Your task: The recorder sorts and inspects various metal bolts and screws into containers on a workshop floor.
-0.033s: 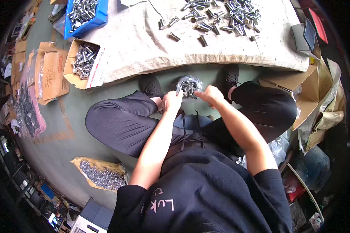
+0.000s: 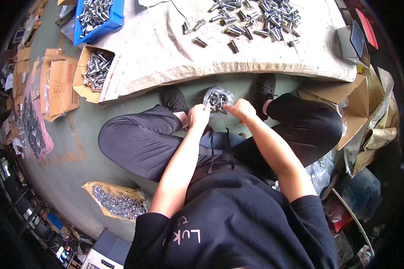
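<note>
A clear plastic bag (image 2: pixel 229 95) holding several metal bolts (image 2: pixel 217 102) is between my feet, just short of the cloth-covered table. My left hand (image 2: pixel 198 115) is closed on the bag's left edge with the thumb pointing toward the bolts. My right hand (image 2: pixel 241 110) is closed at the bag's right edge, its fingers bent and partly hidden from above. The bag's mouth faces up, and the bolts lie loose inside it. More loose bolts (image 2: pixel 280 20) are spread on the pale cloth (image 2: pixel 166 58) beyond.
A blue bin (image 2: pixel 116 22) and a cardboard box (image 2: pixel 79 83), both with bolts, stand at the table's left. Behind on the left lies an open sack of small metal parts (image 2: pixel 116 201). An opened carton (image 2: pixel 357 96) sits by my right knee.
My right forearm and elbow have shifted slightly inward to the left. The right hand has edged a little toward the bag; the left hand and the bag look almost still.
</note>
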`<state>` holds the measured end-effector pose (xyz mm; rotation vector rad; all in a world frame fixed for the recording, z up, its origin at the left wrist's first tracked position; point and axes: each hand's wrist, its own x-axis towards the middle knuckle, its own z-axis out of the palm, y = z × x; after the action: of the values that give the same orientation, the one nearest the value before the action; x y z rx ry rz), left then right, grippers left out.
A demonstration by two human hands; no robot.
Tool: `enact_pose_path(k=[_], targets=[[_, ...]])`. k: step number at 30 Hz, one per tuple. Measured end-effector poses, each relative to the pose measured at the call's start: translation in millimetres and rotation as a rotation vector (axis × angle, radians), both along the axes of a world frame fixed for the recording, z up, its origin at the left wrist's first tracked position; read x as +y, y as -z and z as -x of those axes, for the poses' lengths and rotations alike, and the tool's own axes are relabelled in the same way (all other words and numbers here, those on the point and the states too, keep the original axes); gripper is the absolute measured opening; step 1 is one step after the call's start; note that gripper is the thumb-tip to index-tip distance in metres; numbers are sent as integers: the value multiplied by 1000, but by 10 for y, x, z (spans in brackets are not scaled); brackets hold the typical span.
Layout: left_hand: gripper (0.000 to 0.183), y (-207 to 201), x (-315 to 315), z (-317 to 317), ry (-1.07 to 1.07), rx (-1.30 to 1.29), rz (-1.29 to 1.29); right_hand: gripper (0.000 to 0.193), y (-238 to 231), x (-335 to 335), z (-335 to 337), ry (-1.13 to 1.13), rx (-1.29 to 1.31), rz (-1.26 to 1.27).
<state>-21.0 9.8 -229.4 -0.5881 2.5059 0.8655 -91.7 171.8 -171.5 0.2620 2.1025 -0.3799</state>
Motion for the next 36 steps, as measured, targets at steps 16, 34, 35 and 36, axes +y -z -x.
enact_pose_path(k=[16, 34, 35, 36], targets=[[36, -4, -60, 47, -82, 6, 47, 43, 263, 95, -44, 37, 409, -57], [19, -107, 64, -12, -307, 350, -221, 42, 78, 47, -189, -47, 409, 10], [19, -112, 67, 10, -326, 398, -237, 43, 66, 58, -151, -19, 419, 28], [19, -119, 76, 45, -342, 451, -257, 44, 54, 87, -94, 11, 435, 43]])
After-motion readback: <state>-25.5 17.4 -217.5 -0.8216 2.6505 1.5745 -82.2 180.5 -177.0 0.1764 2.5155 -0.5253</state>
